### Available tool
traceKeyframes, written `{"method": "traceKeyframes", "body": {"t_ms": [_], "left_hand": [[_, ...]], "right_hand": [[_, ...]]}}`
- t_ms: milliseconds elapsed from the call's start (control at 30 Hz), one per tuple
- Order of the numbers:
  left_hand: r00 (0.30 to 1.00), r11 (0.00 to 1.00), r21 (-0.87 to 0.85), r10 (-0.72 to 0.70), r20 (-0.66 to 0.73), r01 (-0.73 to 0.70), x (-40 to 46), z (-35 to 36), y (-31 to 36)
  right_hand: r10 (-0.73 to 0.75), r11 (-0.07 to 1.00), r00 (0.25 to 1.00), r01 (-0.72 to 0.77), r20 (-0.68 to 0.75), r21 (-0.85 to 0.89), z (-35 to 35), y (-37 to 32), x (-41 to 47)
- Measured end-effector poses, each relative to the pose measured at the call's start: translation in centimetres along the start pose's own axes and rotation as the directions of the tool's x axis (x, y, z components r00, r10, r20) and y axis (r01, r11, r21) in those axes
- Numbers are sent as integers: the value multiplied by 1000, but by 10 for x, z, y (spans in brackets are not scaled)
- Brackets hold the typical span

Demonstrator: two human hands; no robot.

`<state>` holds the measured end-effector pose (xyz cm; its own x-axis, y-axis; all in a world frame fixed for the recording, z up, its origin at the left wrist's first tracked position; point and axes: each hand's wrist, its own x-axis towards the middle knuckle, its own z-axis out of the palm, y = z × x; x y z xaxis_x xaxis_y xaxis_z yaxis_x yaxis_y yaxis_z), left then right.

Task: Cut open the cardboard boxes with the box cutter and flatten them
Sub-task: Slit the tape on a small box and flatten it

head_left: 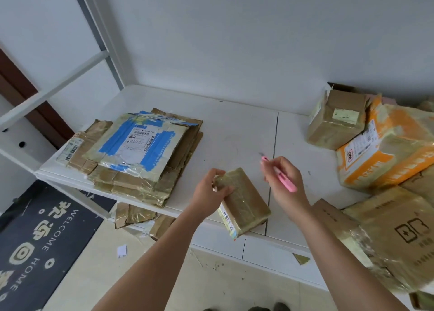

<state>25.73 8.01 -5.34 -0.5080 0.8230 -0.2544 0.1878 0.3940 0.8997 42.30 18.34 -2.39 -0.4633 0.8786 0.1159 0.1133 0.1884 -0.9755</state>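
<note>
A small cardboard box (244, 202) wrapped in clear tape lies at the front edge of the white table (234, 132), partly overhanging it. My left hand (211, 191) grips the box's far left corner. My right hand (284, 179) holds a pink box cutter (281, 177) above the table just right of the box, its tip pointing up and left, clear of the cardboard. A stack of flattened boxes (138, 155), the top one with blue tape and a label, lies on the table's left part.
Unopened boxes pile at the right: a brown one (338, 120), an orange-and-white one (385, 151), and larger brown ones (394, 235) in front. Cardboard scraps (136, 216) lie on the floor under the table beside a dark welcome mat (40, 238). A white shelf frame (58, 87) stands left.
</note>
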Motion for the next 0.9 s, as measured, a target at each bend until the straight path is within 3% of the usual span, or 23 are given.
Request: {"method": "traceKeyframes", "body": {"t_ms": [167,333,633,900], "left_hand": [[1000,1000,1,-7,-18,7,-1,2,-2],[998,999,-20,-25,-52,24,-3,4,-7],[974,927,-314,-224,-19,207,-1,-2,-8],[955,888,-398,-285,-85,230,1,4,-7]], "right_hand": [[77,983,993,-91,92,158,29,3,-7],[40,996,996,-46,79,73,34,12,-15],[18,1000,994,-19,108,7,30,15,-10],[-42,992,988,59,146,-112,31,15,-5]]}}
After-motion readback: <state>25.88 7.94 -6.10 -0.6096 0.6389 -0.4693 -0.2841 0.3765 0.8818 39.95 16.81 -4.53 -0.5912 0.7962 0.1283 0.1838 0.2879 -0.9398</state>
